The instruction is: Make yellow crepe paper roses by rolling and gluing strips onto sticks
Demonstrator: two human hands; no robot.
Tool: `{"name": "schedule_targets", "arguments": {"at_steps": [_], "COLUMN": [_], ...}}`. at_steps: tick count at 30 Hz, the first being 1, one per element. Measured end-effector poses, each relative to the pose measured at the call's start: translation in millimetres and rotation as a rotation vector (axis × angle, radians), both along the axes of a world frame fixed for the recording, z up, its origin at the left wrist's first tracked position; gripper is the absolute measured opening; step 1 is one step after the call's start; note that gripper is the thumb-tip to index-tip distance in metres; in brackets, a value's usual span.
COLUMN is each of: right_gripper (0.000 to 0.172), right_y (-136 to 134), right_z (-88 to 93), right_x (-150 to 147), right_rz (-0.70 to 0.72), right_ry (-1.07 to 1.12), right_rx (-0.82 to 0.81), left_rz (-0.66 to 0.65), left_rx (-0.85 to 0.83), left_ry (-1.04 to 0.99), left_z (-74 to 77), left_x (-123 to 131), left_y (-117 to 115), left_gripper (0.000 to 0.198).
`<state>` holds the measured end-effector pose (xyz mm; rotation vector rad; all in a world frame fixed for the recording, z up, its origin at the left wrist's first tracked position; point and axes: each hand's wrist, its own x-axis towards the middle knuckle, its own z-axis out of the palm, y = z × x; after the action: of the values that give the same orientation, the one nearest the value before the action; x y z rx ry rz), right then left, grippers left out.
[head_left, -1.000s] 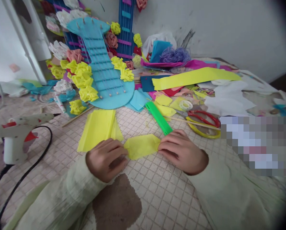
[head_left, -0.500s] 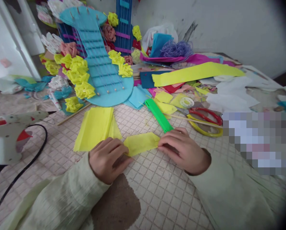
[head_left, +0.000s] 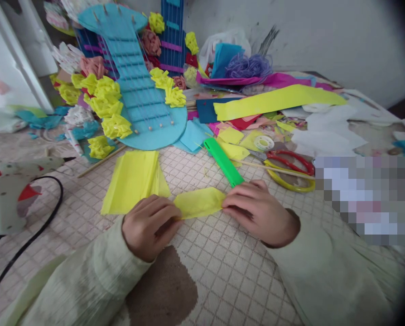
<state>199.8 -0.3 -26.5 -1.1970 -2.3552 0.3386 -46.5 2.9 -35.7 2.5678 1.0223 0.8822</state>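
Note:
A strip of thin yellow crepe paper (head_left: 199,203) stretches between my two hands, just over the patterned tablecloth (head_left: 233,267). My left hand (head_left: 152,225) pinches its left end, with the fingers curled over it. At the other end, my right hand (head_left: 258,210) has thumb and fingers closed on the paper. A bright green utility knife (head_left: 223,162) lies just beyond my right hand, its near end partly hidden by the fingers. Behind my left hand rests a stack of yellow crepe paper sheets (head_left: 129,181).
A glue gun (head_left: 8,192) with a black cord is at the left. A blue cardboard guitar (head_left: 134,81) with yellow paper flowers (head_left: 103,97) leans at the back. Red-and-yellow scissors (head_left: 289,167), a thin stick and a long yellow strip (head_left: 277,102) lie at right.
The view has shifted slightly, so the things on the table appear a little further left and higher. Both hands keep their hold on the yellow paper strip.

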Motion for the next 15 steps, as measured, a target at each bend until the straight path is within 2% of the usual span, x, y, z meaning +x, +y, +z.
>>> {"name": "schedule_targets", "arguments": {"at_steps": [4, 15], "right_gripper": [0.008, 0.013], "right_y": [-0.8, -2.3], "right_z": [0.2, -0.3], "right_x": [-1.3, -7.6], "right_rz": [-0.009, -0.057], "right_ry": [-0.003, 0.013], "right_rx": [-0.008, -0.024], "left_rz": [0.017, 0.065], "left_rx": [-0.033, -0.133], "left_ry": [-0.012, 0.006], "left_z": [1.1, -1.3], "left_x": [0.7, 1.5], "left_y": [0.0, 2.7], "left_gripper": [0.004, 0.012]}}
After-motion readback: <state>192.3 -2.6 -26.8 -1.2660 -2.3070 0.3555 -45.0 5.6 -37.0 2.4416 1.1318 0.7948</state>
